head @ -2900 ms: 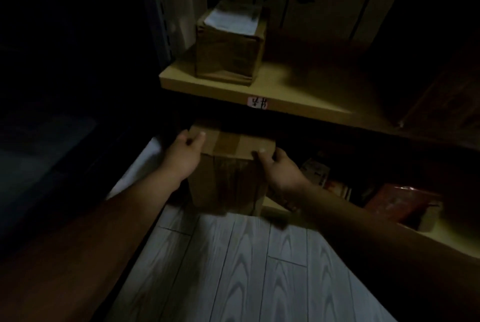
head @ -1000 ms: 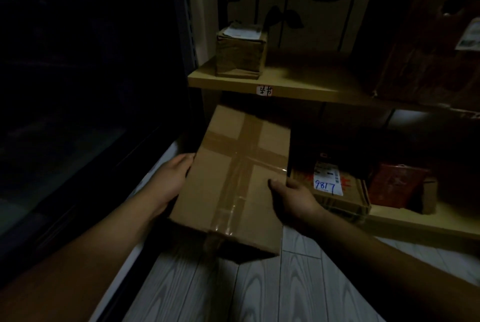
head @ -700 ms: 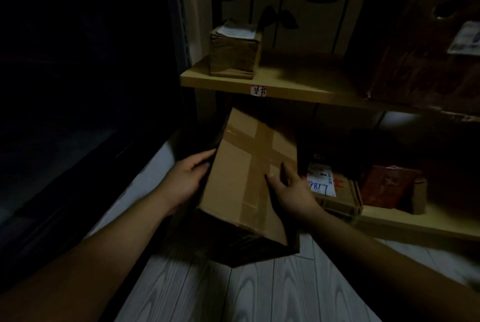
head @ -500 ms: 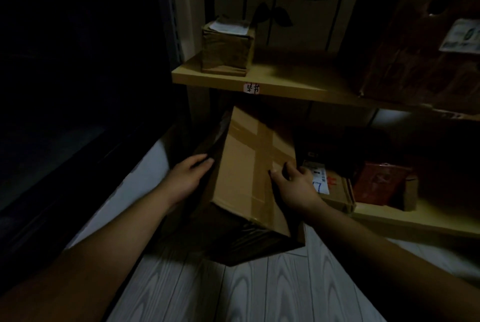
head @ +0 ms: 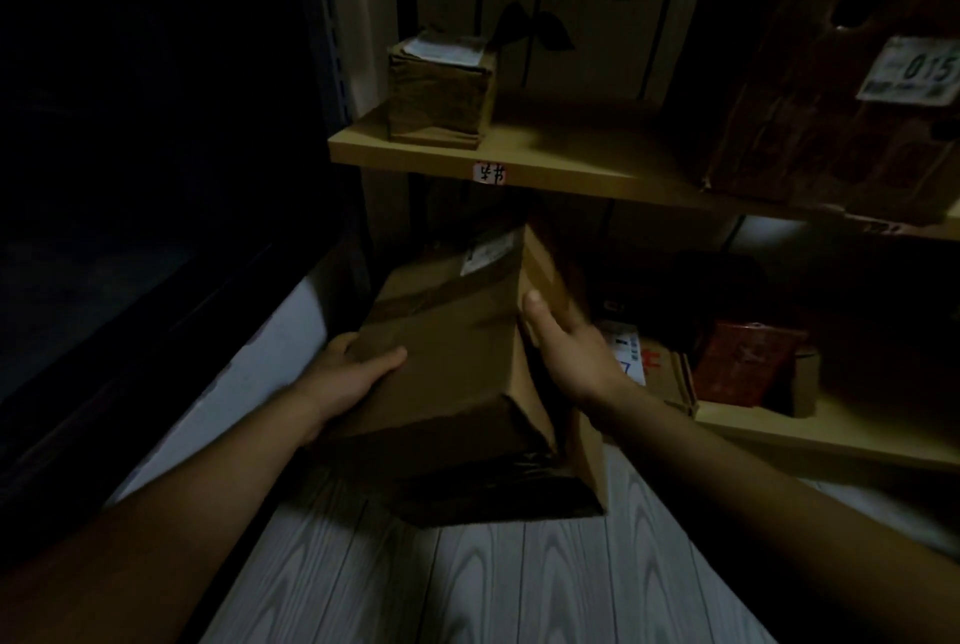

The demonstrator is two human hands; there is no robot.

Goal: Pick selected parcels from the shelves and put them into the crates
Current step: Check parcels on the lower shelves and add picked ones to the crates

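Now | cardboard box tilted | left hand, right hand: fingers clamped on its sides

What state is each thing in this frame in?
taped cardboard box: sealed, tilted, held in the air.
left hand: grips the box's near left corner.
right hand: grips its right side.
small labelled box: upright on the upper shelf.
red parcel: resting on the lower shelf.

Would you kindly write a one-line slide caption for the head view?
Left hand and right hand grip a taped cardboard box before dim wooden shelves.
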